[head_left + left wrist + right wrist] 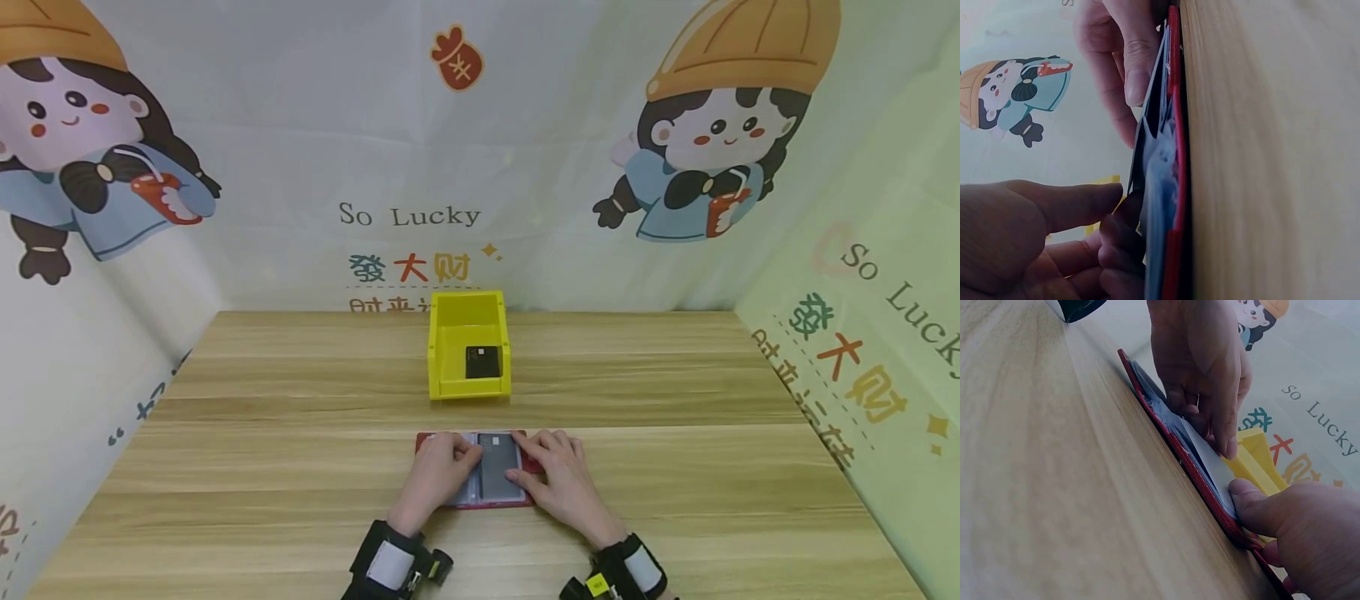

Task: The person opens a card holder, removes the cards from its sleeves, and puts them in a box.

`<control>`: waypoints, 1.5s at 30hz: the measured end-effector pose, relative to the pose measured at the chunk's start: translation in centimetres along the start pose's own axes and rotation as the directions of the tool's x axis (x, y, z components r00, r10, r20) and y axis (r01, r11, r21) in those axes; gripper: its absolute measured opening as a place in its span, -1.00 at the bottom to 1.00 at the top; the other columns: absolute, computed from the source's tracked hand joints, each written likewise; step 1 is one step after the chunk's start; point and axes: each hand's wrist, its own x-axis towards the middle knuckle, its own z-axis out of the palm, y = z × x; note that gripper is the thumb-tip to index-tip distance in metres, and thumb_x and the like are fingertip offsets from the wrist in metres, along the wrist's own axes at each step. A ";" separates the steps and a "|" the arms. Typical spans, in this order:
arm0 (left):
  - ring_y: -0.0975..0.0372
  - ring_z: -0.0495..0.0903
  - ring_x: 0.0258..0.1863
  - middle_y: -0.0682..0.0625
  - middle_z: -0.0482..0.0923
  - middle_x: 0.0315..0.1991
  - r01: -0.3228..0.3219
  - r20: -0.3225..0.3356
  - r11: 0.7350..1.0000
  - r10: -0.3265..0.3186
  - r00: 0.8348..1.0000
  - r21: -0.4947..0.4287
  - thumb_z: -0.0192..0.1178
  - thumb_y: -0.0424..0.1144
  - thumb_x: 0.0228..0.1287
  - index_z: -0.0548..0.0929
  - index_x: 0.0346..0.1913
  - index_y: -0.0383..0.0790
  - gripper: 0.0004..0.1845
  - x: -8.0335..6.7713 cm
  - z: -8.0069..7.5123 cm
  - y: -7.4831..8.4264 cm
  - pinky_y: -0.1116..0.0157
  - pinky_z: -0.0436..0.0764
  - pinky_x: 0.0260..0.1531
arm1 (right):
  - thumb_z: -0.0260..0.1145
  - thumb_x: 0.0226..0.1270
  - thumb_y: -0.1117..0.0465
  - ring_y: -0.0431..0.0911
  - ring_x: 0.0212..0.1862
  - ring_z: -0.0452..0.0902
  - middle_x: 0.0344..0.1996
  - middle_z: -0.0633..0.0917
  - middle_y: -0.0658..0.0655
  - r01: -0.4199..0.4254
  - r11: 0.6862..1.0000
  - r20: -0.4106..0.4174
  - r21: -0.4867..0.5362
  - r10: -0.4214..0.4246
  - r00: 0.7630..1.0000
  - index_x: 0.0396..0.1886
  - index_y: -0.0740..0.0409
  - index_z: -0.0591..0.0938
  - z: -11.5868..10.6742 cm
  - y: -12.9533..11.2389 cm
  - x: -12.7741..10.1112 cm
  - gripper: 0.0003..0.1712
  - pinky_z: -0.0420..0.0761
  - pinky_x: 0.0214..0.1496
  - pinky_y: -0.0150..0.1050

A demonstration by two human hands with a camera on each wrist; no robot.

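Head view: red card holder point(474, 469) lies open flat on the wooden table point(262, 467), near edge, in front of a yellow bin point(468, 343) with a black card point(482, 362) inside. Left hand point(438, 475) presses its left page, right hand point(553, 475) its right, fingers on a grey card point(498, 462).

Left wrist: left hand point(1054, 244) fingertips pinch at the sleeve pages point(1159, 206).

Right wrist: right hand point(1300, 534) thumb presses the holder's edge point(1210, 494); full grip unclear.
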 end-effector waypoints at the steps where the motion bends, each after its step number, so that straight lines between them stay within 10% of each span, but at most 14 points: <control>1: 0.31 0.38 -0.59 0.10 0.42 -0.58 0.004 0.004 1.000 -0.004 1.000 -0.002 0.30 -0.29 0.43 0.79 -0.28 -0.37 -0.81 0.0 0.0 0.0 0.42 0.24 -0.58 | 0.52 0.34 0.05 -0.11 -0.10 0.33 -0.22 0.60 -0.03 0.002 1.000 0.003 -0.005 -0.002 1.000 0.34 0.17 0.67 0.0 0.0 0.0 -0.39 0.15 0.04 -0.12; 45: 0.27 0.43 -0.52 0.05 0.54 -0.55 0.073 0.015 0.997 -0.073 0.997 -0.025 0.43 -0.22 0.35 0.76 -0.35 -0.32 -0.79 0.1 -0.5 0.0 0.39 0.33 -0.50 | 0.44 0.43 0.10 -0.10 -0.09 0.25 -0.21 0.49 -0.04 0.015 1.000 0.047 -0.002 -0.015 0.999 0.40 0.18 0.61 0.0 0.1 -0.1 -0.40 0.15 0.11 -0.04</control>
